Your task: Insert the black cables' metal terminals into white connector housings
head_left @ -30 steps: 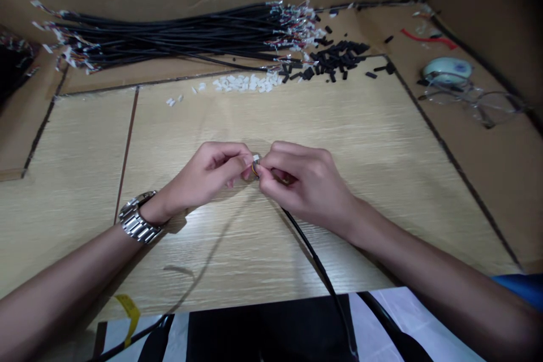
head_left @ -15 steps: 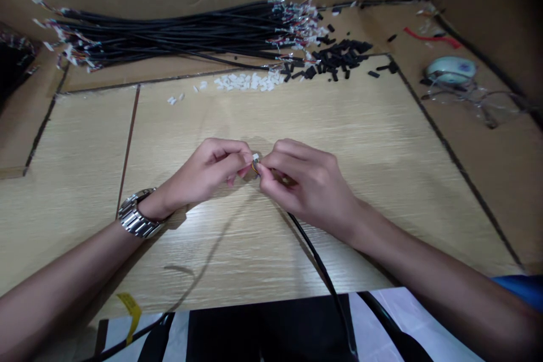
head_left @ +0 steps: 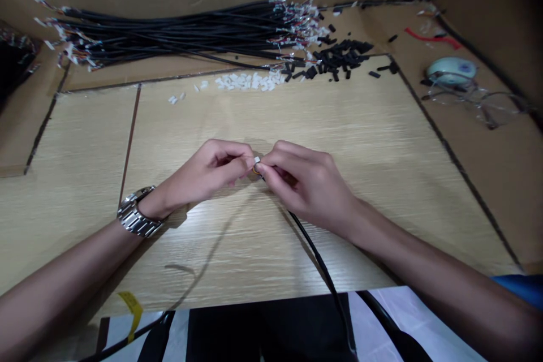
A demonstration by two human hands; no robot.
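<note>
Between my two hands, over the middle of the table, is a small white connector (head_left: 257, 159) with thin yellow and dark wires below it. My left hand (head_left: 227, 164) pinches the connector from its left side with thumb and forefinger. From the right, my right hand (head_left: 301, 172) is closed in a pinch at the connector and its wires. A black cable (head_left: 311, 246) runs from under my right hand down over the table's front edge. Fingertips hide part of the connector and the wire ends.
Behind lies a bundle of black cables (head_left: 169, 34) with wired ends. Nearer are loose white connectors (head_left: 250, 81) and black sleeve pieces (head_left: 343, 56). At the right sit a pale rounded object (head_left: 452, 70), eyeglasses (head_left: 500, 108) and a red strip (head_left: 432, 37). A yellow tag (head_left: 134, 312) hangs front left.
My fingertips have closed in slightly around the connector, and less of the wires shows now. Both hands stay in nearly the same place.
</note>
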